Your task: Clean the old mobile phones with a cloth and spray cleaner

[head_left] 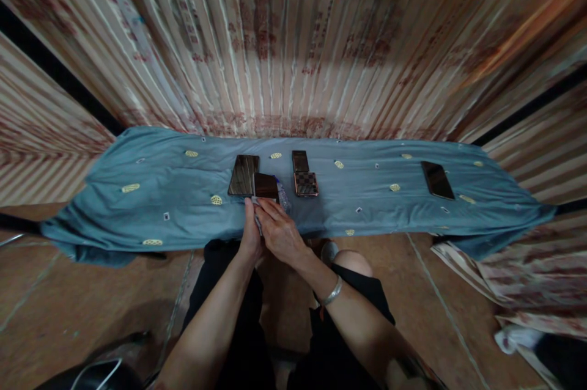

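A dark-screened phone is held at the front of the cloth-covered bench. My left hand grips its near end from the left, thumb on top. Across it from the right lies my right hand, fingers pressed together over a pale, thin cloth that is mostly covered. Just behind, a larger dark phone or tablet lies flat. A blue-purple patterned packet sits partly hidden beside my right fingers. Farther right lies an opened flip phone with a checkered lower half.
Another dark phone lies toward the right end of the bench. A blue-green cloth with yellow motifs covers the bench. Pleated curtains hang behind and at both sides, with black poles at the corners. My knees are under the front edge.
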The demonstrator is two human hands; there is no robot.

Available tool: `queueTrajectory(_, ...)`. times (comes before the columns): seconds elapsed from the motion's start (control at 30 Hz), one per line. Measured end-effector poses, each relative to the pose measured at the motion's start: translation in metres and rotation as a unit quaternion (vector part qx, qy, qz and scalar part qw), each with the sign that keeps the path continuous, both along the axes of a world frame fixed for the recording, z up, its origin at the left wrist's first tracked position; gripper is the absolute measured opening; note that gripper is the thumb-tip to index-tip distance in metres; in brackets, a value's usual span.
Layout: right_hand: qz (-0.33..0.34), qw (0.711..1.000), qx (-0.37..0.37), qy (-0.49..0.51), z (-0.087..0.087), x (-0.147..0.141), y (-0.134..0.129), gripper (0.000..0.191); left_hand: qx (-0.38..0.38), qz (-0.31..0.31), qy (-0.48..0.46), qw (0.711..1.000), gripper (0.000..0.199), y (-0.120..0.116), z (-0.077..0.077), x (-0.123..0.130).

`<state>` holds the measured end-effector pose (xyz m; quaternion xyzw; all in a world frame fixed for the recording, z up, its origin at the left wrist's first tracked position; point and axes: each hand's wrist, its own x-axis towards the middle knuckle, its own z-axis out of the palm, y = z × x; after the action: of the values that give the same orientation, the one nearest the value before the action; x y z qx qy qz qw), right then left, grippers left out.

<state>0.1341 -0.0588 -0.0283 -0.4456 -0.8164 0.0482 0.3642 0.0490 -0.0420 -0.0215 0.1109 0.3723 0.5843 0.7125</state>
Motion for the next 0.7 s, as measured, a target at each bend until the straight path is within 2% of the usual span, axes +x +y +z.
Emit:
queueTrajectory(0.13,-0.013,1.000,-0.010,0.020,0.000,0.004,0.010,0.047,0.008,0.033,0.034,0.999,0.032,-0.002,-0.004,0.006)
queueTrajectory(0.3,-0.027,0.999,-0.014,0.016,0.000,0.010,0.021,0.045,0.011,0.018,0.033,0.999,0.031,0.001,-0.008,0.007)
queueTrajectory(0.5,-0.005,1.000,-0.020,-0.003,0.000,0.010,0.018,0.047,0.009,0.045,0.036,0.998,0.030,0.005,-0.014,0.003)
queueTrajectory(0.7,-0.004,1.000,-0.006,0.018,-0.001,0.012,0.017,0.045,0.006,0.028,0.047,0.998,0.030,0.006,-0.020,0.002)
